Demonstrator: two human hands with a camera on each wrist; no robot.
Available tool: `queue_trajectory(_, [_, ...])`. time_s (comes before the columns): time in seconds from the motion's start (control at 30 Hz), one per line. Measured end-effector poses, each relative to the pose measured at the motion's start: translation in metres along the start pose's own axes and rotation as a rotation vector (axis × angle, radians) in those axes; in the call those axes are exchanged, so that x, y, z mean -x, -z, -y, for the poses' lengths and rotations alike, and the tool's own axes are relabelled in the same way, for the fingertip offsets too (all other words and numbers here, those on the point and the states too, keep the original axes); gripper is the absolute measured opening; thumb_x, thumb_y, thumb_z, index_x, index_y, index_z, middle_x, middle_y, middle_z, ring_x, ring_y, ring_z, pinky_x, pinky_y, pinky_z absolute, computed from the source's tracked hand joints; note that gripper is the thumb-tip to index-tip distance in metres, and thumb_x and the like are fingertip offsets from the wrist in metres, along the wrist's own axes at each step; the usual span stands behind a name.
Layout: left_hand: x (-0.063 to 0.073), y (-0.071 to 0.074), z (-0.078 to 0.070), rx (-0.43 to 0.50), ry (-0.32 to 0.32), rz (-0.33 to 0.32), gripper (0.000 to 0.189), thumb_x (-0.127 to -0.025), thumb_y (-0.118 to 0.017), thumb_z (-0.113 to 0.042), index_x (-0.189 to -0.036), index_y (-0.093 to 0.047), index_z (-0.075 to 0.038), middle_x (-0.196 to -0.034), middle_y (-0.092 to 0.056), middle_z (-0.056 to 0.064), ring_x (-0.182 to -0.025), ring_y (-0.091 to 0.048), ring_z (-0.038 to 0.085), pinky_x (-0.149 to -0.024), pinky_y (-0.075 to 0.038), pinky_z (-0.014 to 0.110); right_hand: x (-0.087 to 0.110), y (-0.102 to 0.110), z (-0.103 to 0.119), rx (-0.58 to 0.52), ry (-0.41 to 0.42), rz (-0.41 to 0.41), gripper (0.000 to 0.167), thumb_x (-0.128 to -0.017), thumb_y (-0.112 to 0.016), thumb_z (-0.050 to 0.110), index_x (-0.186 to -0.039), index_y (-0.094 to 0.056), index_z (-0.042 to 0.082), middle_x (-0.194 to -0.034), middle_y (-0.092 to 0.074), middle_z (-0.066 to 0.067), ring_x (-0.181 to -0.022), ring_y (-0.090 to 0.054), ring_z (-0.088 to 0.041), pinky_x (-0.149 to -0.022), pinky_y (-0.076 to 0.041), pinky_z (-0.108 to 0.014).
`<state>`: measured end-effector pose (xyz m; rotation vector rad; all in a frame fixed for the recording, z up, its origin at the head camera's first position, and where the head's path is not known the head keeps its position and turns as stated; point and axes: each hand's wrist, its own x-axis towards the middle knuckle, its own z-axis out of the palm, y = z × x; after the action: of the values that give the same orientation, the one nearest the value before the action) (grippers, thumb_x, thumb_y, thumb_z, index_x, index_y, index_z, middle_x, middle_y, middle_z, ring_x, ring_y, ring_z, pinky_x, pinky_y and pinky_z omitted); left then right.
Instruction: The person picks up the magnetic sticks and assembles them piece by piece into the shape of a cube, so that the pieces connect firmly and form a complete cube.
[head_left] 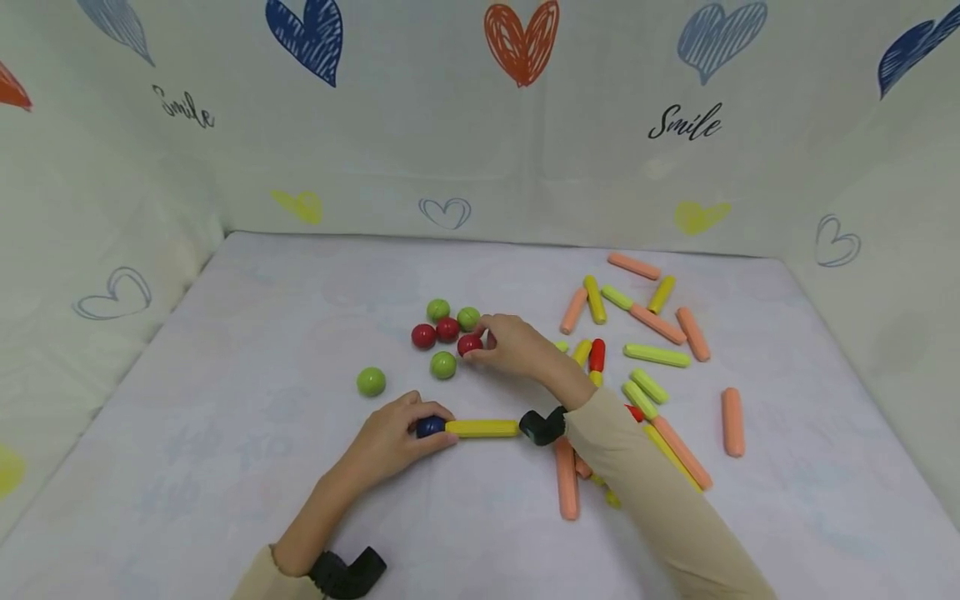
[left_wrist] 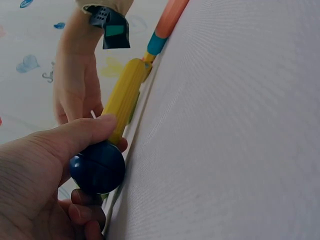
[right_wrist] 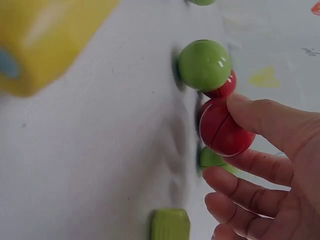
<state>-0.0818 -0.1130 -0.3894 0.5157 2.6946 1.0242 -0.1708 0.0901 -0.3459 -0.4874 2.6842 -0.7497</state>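
The right hand (head_left: pixel 513 343) pinches a red ball (head_left: pixel 469 345) between thumb and fingers. The left hand (head_left: pixel 390 437) has its fingers curled round the one blue ball (head_left: pixel 431 427), and its thumb touches the yellow stick (head_left: pixel 483 428) that meets it. Near the hands on the white counter (head_left: pixel 225 400) sit two more red balls (head_left: pixel 423 336) and four green balls (head_left: pixel 371 382). To the right lie lots of sticks (head_left: pixel 733 422), peach, yellow and green, some with red bits. The right sleeve (head_left: pixel 645 483) covers some, so I cannot count them all. On the cloth (head_left: pixel 600 158) behind, "Smile" is written twice, and some hearts (head_left: pixel 911 54) are cut off.
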Motion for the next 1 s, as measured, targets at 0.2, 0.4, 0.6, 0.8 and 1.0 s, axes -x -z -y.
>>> queue_trajectory(0.2, [0.0, -0.001, -0.001, 0.004, 0.011, 0.004, 0.023, -0.079, -0.072, -0.039, -0.096, -0.069, -0.025, -0.079, -0.049, -0.003, -0.069, -0.043, 0.01, -0.057, -0.035, 0.022, 0.026, 0.009, -0.006, -0.04, -0.009, -0.021, 0.038, -0.084, -0.068, 0.031, -0.113, -0.058, 0.008, -0.081, -0.058, -0.005, -0.069, -0.05, -0.016, -0.061, -0.041, -0.022])
queue_trajectory(0.4, [0.0, 0.0, -0.002, -0.002, 0.022, -0.002, 0.022, -0.079, -0.072, -0.039, -0.096, -0.069, -0.025, -0.079, -0.049, -0.003, -0.068, -0.043, 0.01, -0.057, -0.035, 0.022, 0.067, 0.009, -0.012, -0.138, -0.006, -0.054, 0.04, -0.086, -0.066, 0.033, -0.115, -0.055, 0.008, -0.081, -0.059, -0.002, -0.064, -0.051, -0.013, -0.058, -0.043, -0.024])
queue_trajectory(0.6, [-0.001, 0.0, -0.002, -0.009, 0.024, -0.003, 0.022, -0.078, -0.072, -0.04, -0.096, -0.069, -0.026, -0.079, -0.048, -0.003, -0.067, -0.042, 0.011, -0.056, -0.034, 0.021, 0.107, -0.005, -0.019, -0.24, -0.022, -0.064, 0.036, -0.085, -0.067, 0.029, -0.112, -0.055, 0.009, -0.078, -0.058, 0.001, -0.058, -0.051, -0.012, -0.051, -0.043, -0.022])
queue_trajectory(0.8, [-0.001, 0.0, -0.001, -0.022, 0.022, -0.006, 0.022, -0.079, -0.072, -0.04, -0.096, -0.069, -0.026, -0.078, -0.048, -0.003, -0.067, -0.042, 0.01, -0.057, -0.033, 0.021, 0.131, -0.021, -0.023, -0.307, -0.105, -0.052, 0.038, -0.083, -0.069, 0.036, -0.11, -0.055, 0.012, -0.073, -0.055, 0.003, -0.061, -0.051, -0.012, -0.052, -0.041, -0.021])
queue_trajectory(1.0, [-0.001, -0.001, -0.001, -0.015, 0.022, -0.006, 0.022, -0.078, -0.072, -0.039, -0.096, -0.069, -0.026, -0.079, -0.049, -0.003, -0.068, -0.042, 0.01, -0.057, -0.034, 0.021, 0.141, -0.036, -0.023, -0.406, -0.089, -0.041, 0.039, -0.083, -0.069, 0.031, -0.11, -0.053, 0.008, -0.073, -0.056, 0.002, -0.057, -0.055, -0.01, -0.053, -0.046, -0.02])
